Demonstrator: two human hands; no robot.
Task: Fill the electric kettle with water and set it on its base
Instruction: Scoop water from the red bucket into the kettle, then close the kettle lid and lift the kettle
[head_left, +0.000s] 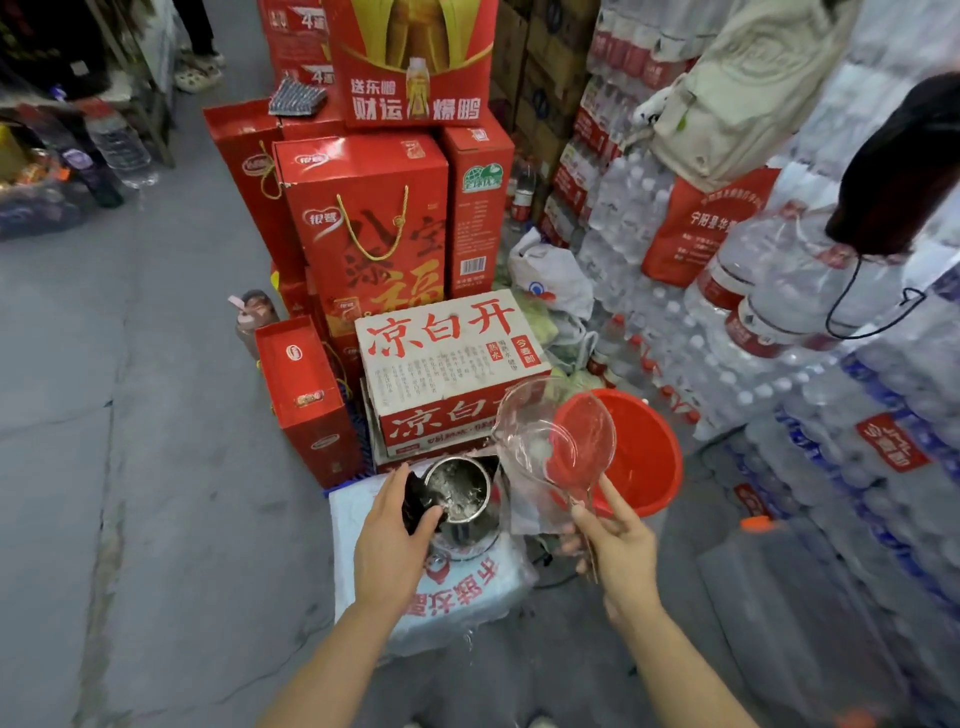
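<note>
The steel kettle (460, 506) stands with its lid open on a wrapped pack of bottled water (441, 587) on the floor, just in front of a white and red carton (447, 364). Water glints inside it. The left hand (392, 540) closes its grip on the kettle's black handle side, thumb curled at the rim. The right hand (615, 540) pinches the handle of a clear plastic scoop (556, 434), fingers wrapped shut around it; the scoop is tilted with its lip over the kettle's mouth. Whether water is running out of it cannot be told. Right behind the scoop sits a red bucket (644, 457), next to tall stacks of shrink-wrapped water bottles (831, 395). Red gift boxes (363, 223) are piled behind the carton. A dark cord runs along the floor under the right hand.
</note>
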